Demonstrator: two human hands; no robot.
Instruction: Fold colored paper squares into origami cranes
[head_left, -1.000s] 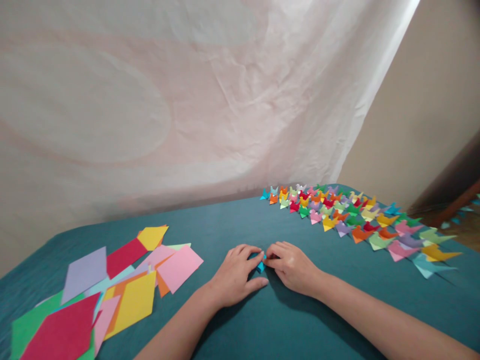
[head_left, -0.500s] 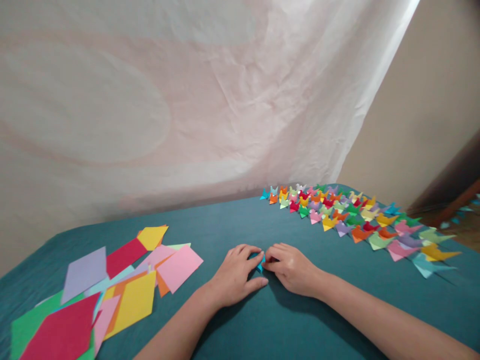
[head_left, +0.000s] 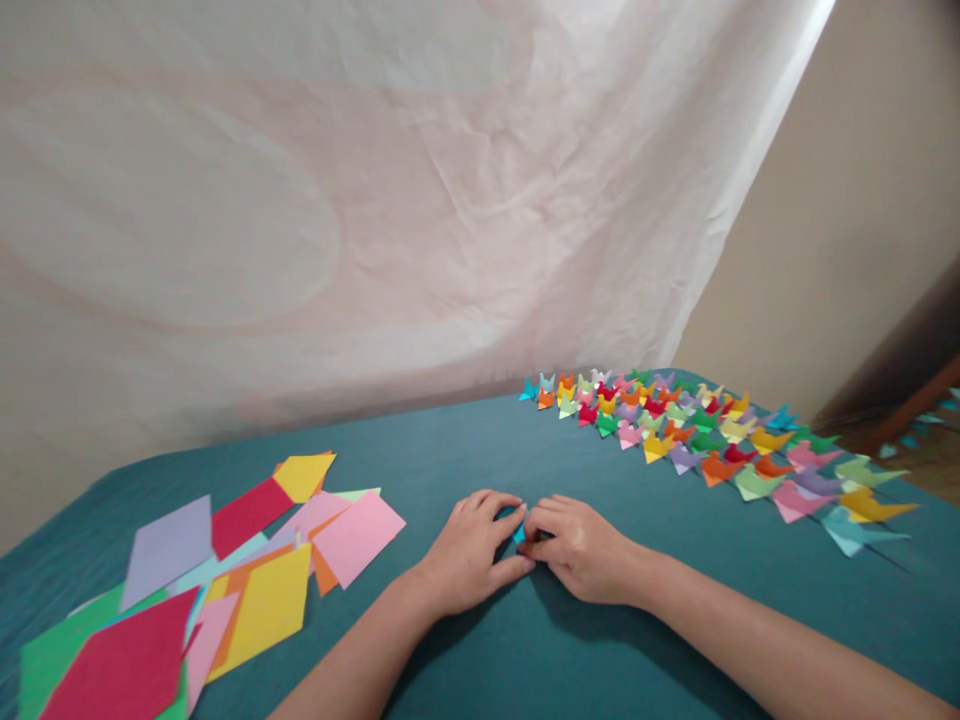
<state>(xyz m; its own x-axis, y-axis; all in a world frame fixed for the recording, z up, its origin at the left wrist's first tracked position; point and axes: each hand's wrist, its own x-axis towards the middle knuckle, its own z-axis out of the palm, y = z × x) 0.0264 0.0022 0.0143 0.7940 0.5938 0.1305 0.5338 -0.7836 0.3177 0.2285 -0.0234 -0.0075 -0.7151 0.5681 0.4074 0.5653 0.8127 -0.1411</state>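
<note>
Both of my hands meet near the middle of a teal cloth-covered table (head_left: 465, 440). Between their fingertips sits a small folded piece of blue paper (head_left: 518, 533), mostly hidden. My left hand (head_left: 472, 555) lies with fingers curled over its left side and thumb pressed along the cloth. My right hand (head_left: 577, 545) pinches its right side with bent fingers. The paper rests on the cloth.
A loose pile of coloured paper squares (head_left: 225, 570) spreads over the left of the table. Rows of several small folded paper birds (head_left: 697, 430) run along the right side toward the far edge. A pale creased sheet (head_left: 375, 200) hangs behind the table.
My right hand has slid slightly left, closer to my left hand, and covers more of the blue paper. The left hand has barely moved.
</note>
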